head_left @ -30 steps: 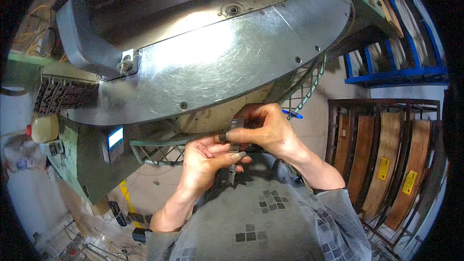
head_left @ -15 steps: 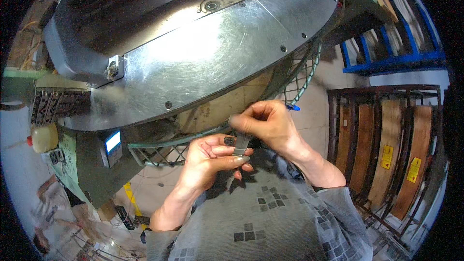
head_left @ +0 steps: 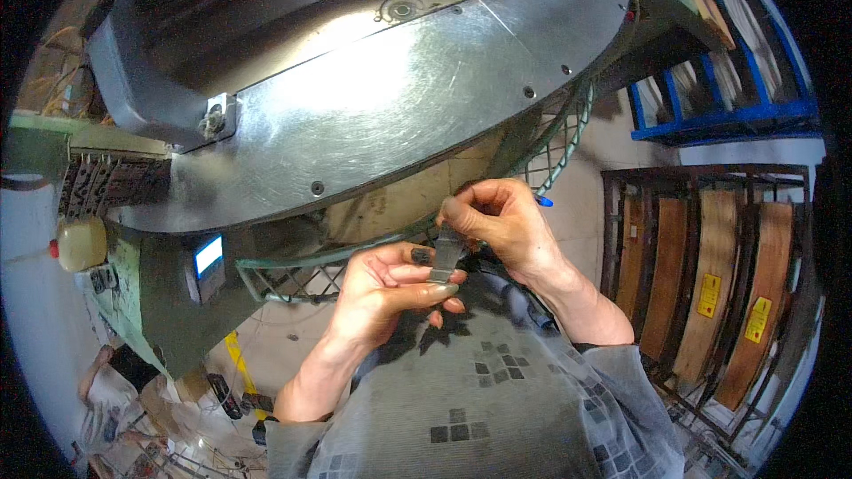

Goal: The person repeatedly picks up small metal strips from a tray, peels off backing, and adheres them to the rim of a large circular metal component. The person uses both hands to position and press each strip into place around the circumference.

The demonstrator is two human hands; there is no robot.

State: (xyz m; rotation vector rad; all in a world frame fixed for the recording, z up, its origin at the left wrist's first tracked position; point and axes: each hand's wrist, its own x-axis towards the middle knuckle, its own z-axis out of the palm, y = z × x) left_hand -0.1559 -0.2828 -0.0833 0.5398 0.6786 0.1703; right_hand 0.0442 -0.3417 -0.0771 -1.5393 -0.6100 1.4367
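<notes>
A thin, flat grey strip [head_left: 446, 255] is stretched between my two hands in front of my chest. My left hand [head_left: 377, 291] is closed on its lower end, pressing it between thumb and fingers. One left fingertip is dark, stained or covered; I cannot tell which. Thumb and forefinger of my right hand [head_left: 506, 226] pinch the strip's upper end. Both hands are just below the front edge of a shiny curved steel table [head_left: 417, 115]. Patterned grey cloth [head_left: 479, 390] covers my front beneath the hands.
Green wire mesh [head_left: 293, 279] hangs under the table's edge. At left are a lit screen [head_left: 209, 257] and a yellowish bottle [head_left: 80, 244]. Wooden boards [head_left: 706, 284] stand in a dark rack at right, below a blue shelf [head_left: 728, 120]. A person [head_left: 111, 399] is at lower left.
My right hand's fingers have moved slightly right and up along the strip, showing more of it. My left hand keeps its hold. The view has shifted a little.
</notes>
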